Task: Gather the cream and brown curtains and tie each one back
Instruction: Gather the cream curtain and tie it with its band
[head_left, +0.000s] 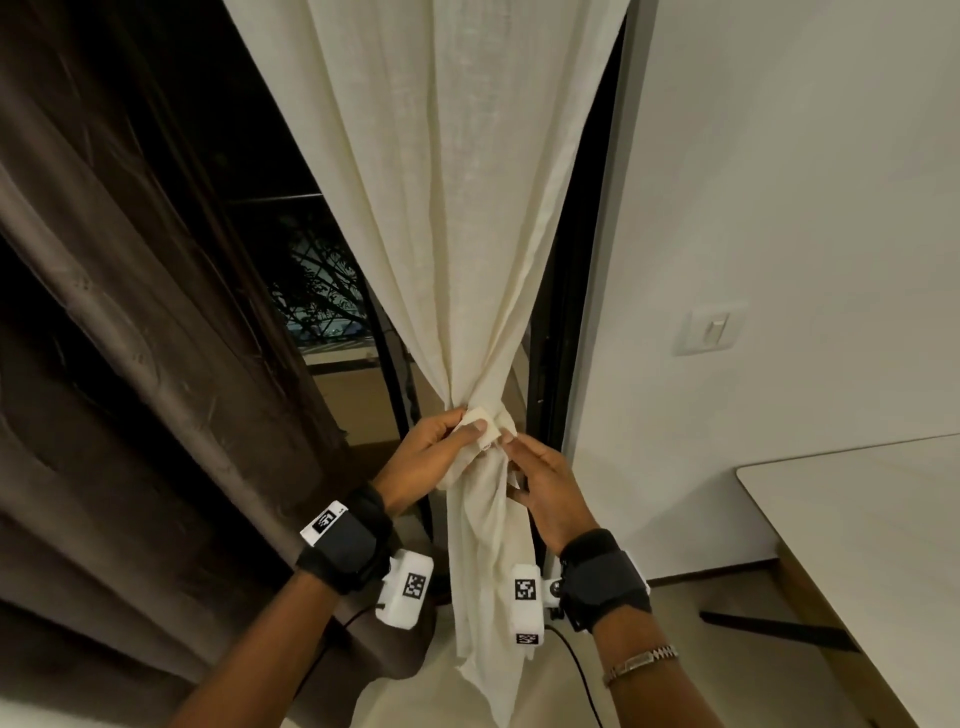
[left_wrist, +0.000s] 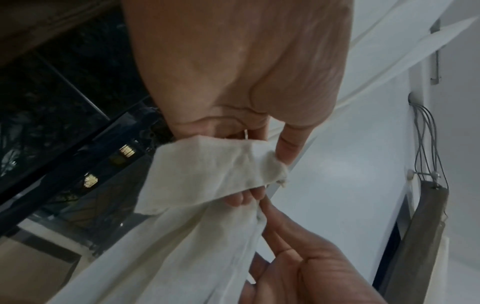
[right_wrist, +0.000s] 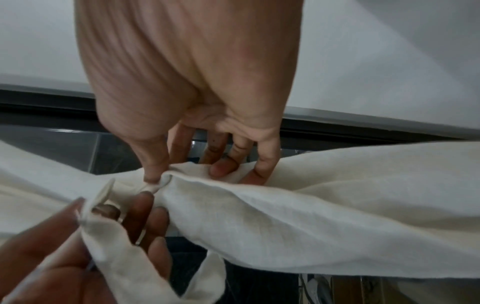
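Note:
The cream curtain (head_left: 457, 208) hangs in the middle, bunched into a narrow waist where a cream tie band (head_left: 480, 418) wraps it. My left hand (head_left: 467, 422) pinches a flat end of that band (left_wrist: 207, 170) between thumb and fingers. My right hand (head_left: 511, 441) is just to its right, thumb and fingertips pinching the band's other end against the bundle (right_wrist: 155, 185), with the remaining fingers (right_wrist: 223, 168) resting on the fabric. The brown curtain (head_left: 130, 312) hangs loose on the left, touched by neither hand.
A dark window (head_left: 311, 260) shows between the two curtains. To the right are a white wall with a light switch (head_left: 709, 330) and a white table (head_left: 857, 519). A black cable (head_left: 576, 665) runs over the floor below my right wrist.

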